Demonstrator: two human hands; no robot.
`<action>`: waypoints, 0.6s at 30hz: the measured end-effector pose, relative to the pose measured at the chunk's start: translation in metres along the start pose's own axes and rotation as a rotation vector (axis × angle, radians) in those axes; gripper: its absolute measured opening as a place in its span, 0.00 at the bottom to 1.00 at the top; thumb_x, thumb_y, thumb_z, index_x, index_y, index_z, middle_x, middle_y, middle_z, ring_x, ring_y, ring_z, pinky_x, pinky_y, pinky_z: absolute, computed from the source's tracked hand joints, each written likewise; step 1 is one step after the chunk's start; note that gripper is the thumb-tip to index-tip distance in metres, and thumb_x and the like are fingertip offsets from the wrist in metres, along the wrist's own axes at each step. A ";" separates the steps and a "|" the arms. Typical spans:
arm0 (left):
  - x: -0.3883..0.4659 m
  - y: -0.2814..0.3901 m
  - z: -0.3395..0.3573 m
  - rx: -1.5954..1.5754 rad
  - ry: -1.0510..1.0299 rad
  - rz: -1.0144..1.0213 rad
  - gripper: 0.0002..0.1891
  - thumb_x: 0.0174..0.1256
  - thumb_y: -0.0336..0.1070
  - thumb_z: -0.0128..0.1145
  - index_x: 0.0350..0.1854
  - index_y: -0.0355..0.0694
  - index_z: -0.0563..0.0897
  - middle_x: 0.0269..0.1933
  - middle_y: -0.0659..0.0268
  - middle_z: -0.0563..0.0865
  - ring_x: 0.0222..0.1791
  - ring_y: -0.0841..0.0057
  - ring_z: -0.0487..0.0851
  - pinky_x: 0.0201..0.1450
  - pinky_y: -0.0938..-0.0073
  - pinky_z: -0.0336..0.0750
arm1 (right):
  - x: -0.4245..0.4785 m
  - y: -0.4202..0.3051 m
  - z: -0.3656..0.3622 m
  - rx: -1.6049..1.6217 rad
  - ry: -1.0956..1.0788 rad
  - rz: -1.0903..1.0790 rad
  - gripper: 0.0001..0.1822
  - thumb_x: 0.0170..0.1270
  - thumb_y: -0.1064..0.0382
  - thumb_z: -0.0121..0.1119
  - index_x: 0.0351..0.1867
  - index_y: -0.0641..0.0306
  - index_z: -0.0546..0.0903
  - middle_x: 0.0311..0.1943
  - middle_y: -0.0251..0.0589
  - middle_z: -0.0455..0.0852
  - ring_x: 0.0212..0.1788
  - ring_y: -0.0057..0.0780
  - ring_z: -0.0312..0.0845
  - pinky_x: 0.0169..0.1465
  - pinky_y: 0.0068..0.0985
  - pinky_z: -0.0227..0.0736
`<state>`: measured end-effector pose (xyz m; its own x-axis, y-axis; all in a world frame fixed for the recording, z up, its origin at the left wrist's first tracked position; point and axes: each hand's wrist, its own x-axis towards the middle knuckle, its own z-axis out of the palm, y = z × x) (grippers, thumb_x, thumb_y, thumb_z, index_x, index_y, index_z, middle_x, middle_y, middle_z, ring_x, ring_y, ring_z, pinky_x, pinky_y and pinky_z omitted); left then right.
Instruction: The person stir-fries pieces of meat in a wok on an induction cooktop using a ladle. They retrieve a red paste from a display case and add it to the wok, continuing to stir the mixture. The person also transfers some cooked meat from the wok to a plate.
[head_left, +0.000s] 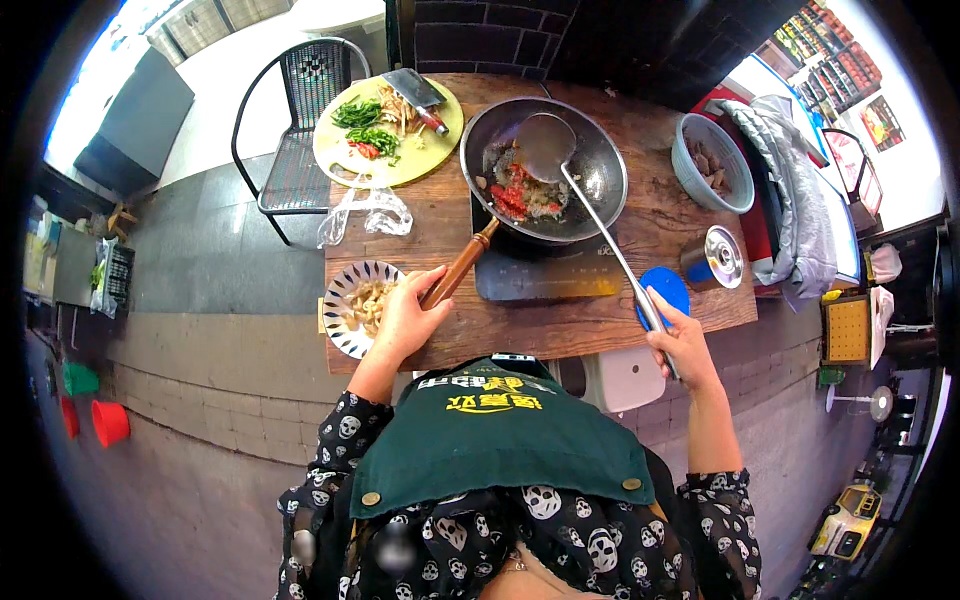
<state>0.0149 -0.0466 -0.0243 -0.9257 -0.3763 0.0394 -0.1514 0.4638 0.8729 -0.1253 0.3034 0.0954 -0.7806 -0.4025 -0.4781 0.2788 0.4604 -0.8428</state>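
My left hand (411, 309) grips the wooden handle (463, 264) of a dark wok (607, 135). The wok sits on a black induction cooker (540, 274), its handle slanting toward me. In my right hand (681, 341) is the metal handle of a long ladle (546, 146), whose bowl lies inside the wok. Red paste or chopped chilli (511, 193) rests in oil at the wok's near side, with small pale bits around it. A patterned bowl (339, 300) of pale food pieces stands beside my left hand. Under the ladle handle, near my right hand, is a blue disc (667, 291).
A green cutting board (409, 169) holds cut vegetables and a cleaver (414, 88). Crumpled clear plastic (375, 214) lies below it. On the right are a blue-grey basket (712, 161) of brown pieces and a lidded metal container (716, 256). A black chair (307, 169) adjoins the wooden table (435, 349).
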 end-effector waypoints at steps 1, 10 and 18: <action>0.000 -0.001 0.000 -0.003 0.001 0.001 0.26 0.53 0.34 0.66 0.57 0.36 0.79 0.44 0.57 0.83 0.44 0.62 0.83 0.48 0.69 0.76 | -0.003 0.003 -0.001 0.011 -0.014 0.012 0.36 0.57 0.76 0.55 0.70 0.54 0.67 0.22 0.28 0.74 0.17 0.12 0.66 0.16 0.14 0.64; 0.001 0.009 -0.003 0.012 -0.066 -0.101 0.27 0.55 0.31 0.65 0.60 0.38 0.78 0.51 0.59 0.82 0.49 0.71 0.82 0.52 0.74 0.75 | -0.008 0.016 0.005 0.255 -0.138 0.106 0.38 0.58 0.75 0.55 0.72 0.59 0.62 0.20 0.28 0.72 0.16 0.12 0.66 0.15 0.12 0.65; 0.001 0.005 0.000 0.028 -0.054 -0.061 0.27 0.55 0.32 0.66 0.60 0.38 0.78 0.51 0.60 0.82 0.50 0.72 0.82 0.52 0.73 0.76 | -0.016 0.021 0.005 0.356 -0.191 0.106 0.39 0.56 0.73 0.55 0.73 0.60 0.59 0.18 0.28 0.70 0.15 0.12 0.65 0.14 0.13 0.64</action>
<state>0.0133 -0.0449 -0.0203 -0.9315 -0.3614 -0.0406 -0.2173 0.4637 0.8590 -0.1039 0.3159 0.0839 -0.6290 -0.5224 -0.5757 0.5539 0.2185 -0.8034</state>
